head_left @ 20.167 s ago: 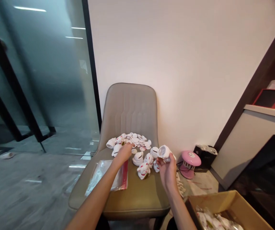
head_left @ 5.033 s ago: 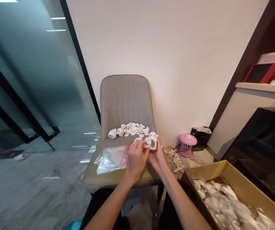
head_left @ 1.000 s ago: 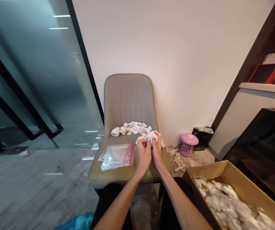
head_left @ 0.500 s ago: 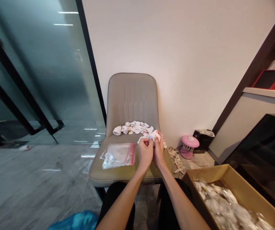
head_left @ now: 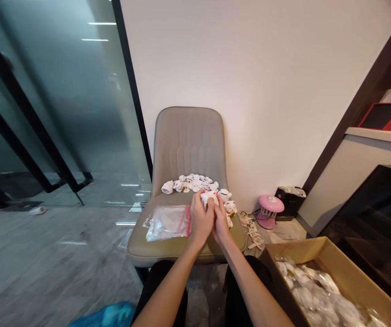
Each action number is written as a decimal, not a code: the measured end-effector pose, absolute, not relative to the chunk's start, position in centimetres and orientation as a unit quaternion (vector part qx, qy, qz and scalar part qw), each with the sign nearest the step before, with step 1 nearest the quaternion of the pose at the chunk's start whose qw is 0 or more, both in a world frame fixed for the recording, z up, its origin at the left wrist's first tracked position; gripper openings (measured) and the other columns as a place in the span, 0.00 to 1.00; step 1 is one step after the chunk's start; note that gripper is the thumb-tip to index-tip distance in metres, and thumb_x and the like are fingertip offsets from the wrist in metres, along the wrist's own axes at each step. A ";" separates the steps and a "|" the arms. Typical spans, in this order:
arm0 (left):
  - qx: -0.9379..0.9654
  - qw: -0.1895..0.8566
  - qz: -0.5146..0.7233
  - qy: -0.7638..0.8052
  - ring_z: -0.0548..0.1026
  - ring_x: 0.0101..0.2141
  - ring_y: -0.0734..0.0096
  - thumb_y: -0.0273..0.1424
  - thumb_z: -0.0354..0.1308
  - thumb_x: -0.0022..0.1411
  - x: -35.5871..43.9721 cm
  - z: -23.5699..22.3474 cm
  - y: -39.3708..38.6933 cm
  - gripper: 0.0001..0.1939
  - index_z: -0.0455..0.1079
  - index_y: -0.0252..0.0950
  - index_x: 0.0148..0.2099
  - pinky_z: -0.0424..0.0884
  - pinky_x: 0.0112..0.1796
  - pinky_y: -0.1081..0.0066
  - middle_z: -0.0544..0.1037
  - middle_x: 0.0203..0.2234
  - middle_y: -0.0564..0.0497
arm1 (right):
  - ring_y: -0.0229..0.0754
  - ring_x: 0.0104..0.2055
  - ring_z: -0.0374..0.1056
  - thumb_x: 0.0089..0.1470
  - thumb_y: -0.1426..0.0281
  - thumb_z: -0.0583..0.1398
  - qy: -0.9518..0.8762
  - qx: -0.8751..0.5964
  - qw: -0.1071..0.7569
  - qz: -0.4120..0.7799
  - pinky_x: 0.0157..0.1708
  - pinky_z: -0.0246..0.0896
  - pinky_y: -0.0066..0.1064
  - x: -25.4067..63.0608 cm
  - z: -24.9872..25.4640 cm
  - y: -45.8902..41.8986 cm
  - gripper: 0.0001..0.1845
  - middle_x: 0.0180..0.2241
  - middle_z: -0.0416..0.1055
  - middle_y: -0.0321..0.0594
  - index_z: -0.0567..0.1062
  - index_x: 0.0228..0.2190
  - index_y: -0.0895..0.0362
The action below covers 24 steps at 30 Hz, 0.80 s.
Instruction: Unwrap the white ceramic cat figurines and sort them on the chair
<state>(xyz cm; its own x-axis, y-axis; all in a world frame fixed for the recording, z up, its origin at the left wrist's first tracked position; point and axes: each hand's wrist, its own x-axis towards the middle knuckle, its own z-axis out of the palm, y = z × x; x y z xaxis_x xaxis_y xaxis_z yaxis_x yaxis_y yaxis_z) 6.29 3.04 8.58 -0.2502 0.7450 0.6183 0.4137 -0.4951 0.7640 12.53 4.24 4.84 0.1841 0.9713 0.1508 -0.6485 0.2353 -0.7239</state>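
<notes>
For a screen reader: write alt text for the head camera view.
The left hand and right hand hold a white cat figurine above a beige chair, beside a pile of white discs and a clear zip bag. A cardboard box of bagged white items sits at lower right.

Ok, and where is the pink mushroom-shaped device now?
In the head view, the pink device stands on the floor right of the chair, beside a black box.

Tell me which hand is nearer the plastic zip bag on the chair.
Left. The left hand is right beside the plastic zip bag; the right hand is farther off, on the left hand's other side.
</notes>
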 end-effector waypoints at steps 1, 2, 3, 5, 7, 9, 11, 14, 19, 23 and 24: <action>0.578 0.163 0.631 0.491 0.74 0.49 0.59 0.36 0.52 0.68 6.1 8.5 3.3 0.15 0.69 0.37 0.53 0.69 0.51 0.60 0.77 0.48 0.42 | 0.43 0.57 0.68 0.51 0.62 0.66 -0.333 -0.264 0.720 0.549 0.57 0.65 0.38 12.6 5.1 4.0 0.30 0.55 0.72 0.37 0.70 0.56 0.46; 0.558 0.195 0.639 0.493 0.76 0.48 0.60 0.38 0.52 0.67 5.8 8.5 3.6 0.14 0.71 0.37 0.50 0.69 0.50 0.61 0.78 0.46 0.43 | 0.44 0.58 0.67 0.51 0.63 0.67 -0.369 -0.266 0.716 0.531 0.59 0.63 0.39 12.6 5.3 3.7 0.30 0.55 0.72 0.38 0.70 0.56 0.47; 0.539 0.228 0.647 0.489 0.76 0.46 0.60 0.39 0.52 0.67 5.6 8.6 3.8 0.15 0.73 0.37 0.48 0.70 0.49 0.62 0.79 0.44 0.43 | 0.45 0.59 0.65 0.51 0.64 0.67 -0.406 -0.267 0.713 0.506 0.61 0.61 0.40 12.7 5.5 3.5 0.30 0.55 0.71 0.38 0.71 0.56 0.47; 0.507 0.293 0.663 0.466 0.77 0.45 0.61 0.40 0.52 0.66 5.1 8.8 4.1 0.16 0.75 0.36 0.45 0.71 0.48 0.64 0.80 0.43 0.44 | 0.45 0.59 0.65 0.53 0.65 0.66 -0.467 -0.269 0.708 0.456 0.63 0.58 0.40 12.7 5.9 3.2 0.26 0.56 0.70 0.40 0.72 0.54 0.49; 0.475 0.352 0.678 0.437 0.77 0.45 0.61 0.42 0.51 0.65 4.8 9.1 4.3 0.19 0.77 0.35 0.43 0.72 0.47 0.65 0.81 0.43 0.44 | 0.45 0.58 0.65 0.54 0.67 0.65 -0.499 -0.274 0.704 0.424 0.62 0.58 0.39 12.6 6.1 2.9 0.24 0.56 0.70 0.40 0.72 0.53 0.49; 0.437 0.403 0.690 0.413 0.78 0.44 0.61 0.44 0.50 0.64 4.5 9.2 4.4 0.22 0.78 0.34 0.43 0.73 0.45 0.67 0.81 0.43 0.44 | 0.46 0.58 0.66 0.53 0.68 0.65 -0.514 -0.282 0.700 0.408 0.61 0.59 0.39 12.4 6.4 2.5 0.23 0.55 0.70 0.40 0.73 0.52 0.49; 0.390 0.446 0.702 0.395 0.79 0.41 0.62 0.47 0.50 0.63 4.3 9.1 4.6 0.25 0.79 0.33 0.42 0.74 0.41 0.68 0.82 0.40 0.43 | 0.47 0.58 0.65 0.53 0.70 0.65 -0.528 -0.287 0.693 0.397 0.62 0.58 0.41 12.2 6.7 2.1 0.23 0.55 0.71 0.40 0.74 0.51 0.49; 0.313 0.517 0.706 0.369 0.80 0.35 0.63 0.50 0.50 0.61 3.9 9.0 5.0 0.27 0.78 0.31 0.38 0.74 0.36 0.68 0.82 0.34 0.43 | 0.49 0.60 0.63 0.53 0.70 0.65 -0.549 -0.286 0.687 0.381 0.64 0.53 0.44 11.8 7.3 1.3 0.23 0.55 0.71 0.40 0.75 0.52 0.48; 0.230 0.575 0.707 0.342 0.79 0.27 0.67 0.48 0.54 0.57 2.9 8.9 6.1 0.22 0.75 0.32 0.31 0.74 0.31 0.70 0.80 0.26 0.47 | 0.50 0.59 0.63 0.54 0.68 0.64 -0.554 -0.286 0.697 0.356 0.62 0.56 0.44 11.5 7.8 0.3 0.21 0.55 0.69 0.41 0.75 0.51 0.47; 0.211 0.583 0.714 0.326 0.78 0.25 0.69 0.47 0.58 0.54 2.0 8.8 7.0 0.19 0.72 0.33 0.28 0.73 0.30 0.72 0.78 0.22 0.50 | 0.49 0.52 0.66 0.57 0.67 0.62 -0.534 -0.325 0.708 0.328 0.55 0.61 0.42 11.7 7.3 0.3 0.16 0.50 0.70 0.42 0.76 0.48 0.47; 0.209 0.585 0.714 0.323 0.78 0.24 0.69 0.46 0.58 0.54 1.8 8.8 7.1 0.19 0.71 0.34 0.27 0.72 0.29 0.72 0.77 0.21 0.50 | 0.48 0.50 0.66 0.58 0.67 0.61 -0.537 -0.337 0.703 0.321 0.53 0.62 0.41 11.7 7.1 0.4 0.15 0.49 0.71 0.42 0.75 0.48 0.48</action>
<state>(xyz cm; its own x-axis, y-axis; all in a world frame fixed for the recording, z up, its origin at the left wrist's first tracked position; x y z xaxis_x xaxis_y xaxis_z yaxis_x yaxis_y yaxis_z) 1.76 7.11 8.75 -0.2280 0.9704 -0.0800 -0.7010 -0.1066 0.7051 11.75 0.37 7.10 0.2156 0.8143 0.5390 -0.0896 0.5661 -0.8194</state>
